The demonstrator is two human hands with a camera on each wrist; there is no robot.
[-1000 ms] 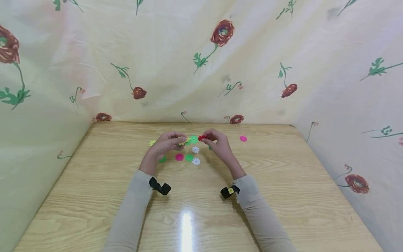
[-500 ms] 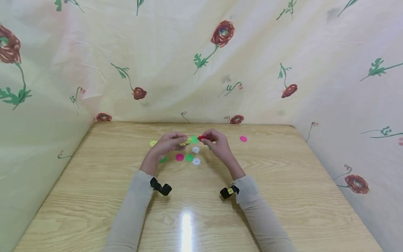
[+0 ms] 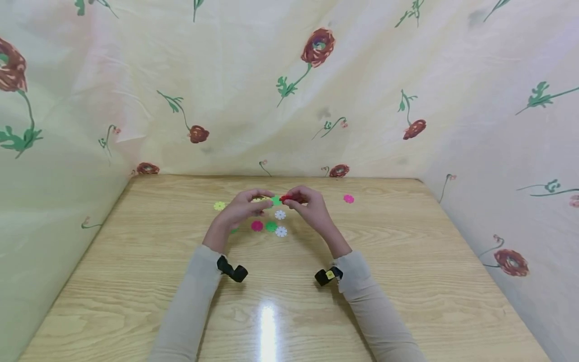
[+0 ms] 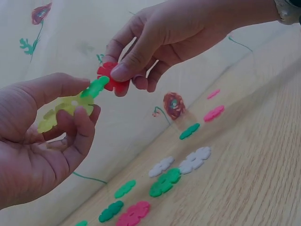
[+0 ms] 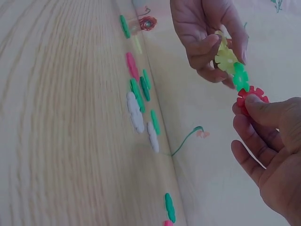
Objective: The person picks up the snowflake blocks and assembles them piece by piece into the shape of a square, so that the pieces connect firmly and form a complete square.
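Above the far part of the table, my left hand (image 3: pixel 242 207) holds a short chain of flower-shaped plastic discs between thumb and fingers. In the left wrist view the chain shows yellow discs (image 4: pixel 68 104) within the fingers and a bright green disc (image 4: pixel 95 87) at its end. My right hand (image 3: pixel 312 206) pinches a red flower-shaped disc (image 4: pixel 106 70) between thumb and index finger. The red disc's edge meets the green disc, as the right wrist view also shows; whether their slots interlock, I cannot tell.
Below the hands, loose discs lie on the wooden table (image 3: pixel 289 322): pink (image 3: pixel 257 226), green (image 3: pixel 271 227), white (image 3: pixel 281 232) and yellow (image 3: pixel 219 206). Another pink disc (image 3: pixel 349 199) lies farther right. A floral cloth (image 3: pixel 253 100) rises behind the table.
Both hands have drawn slightly closer together. The left hand has turned the chain a little, with less yellow showing, and the red disc has shifted left against the green one.
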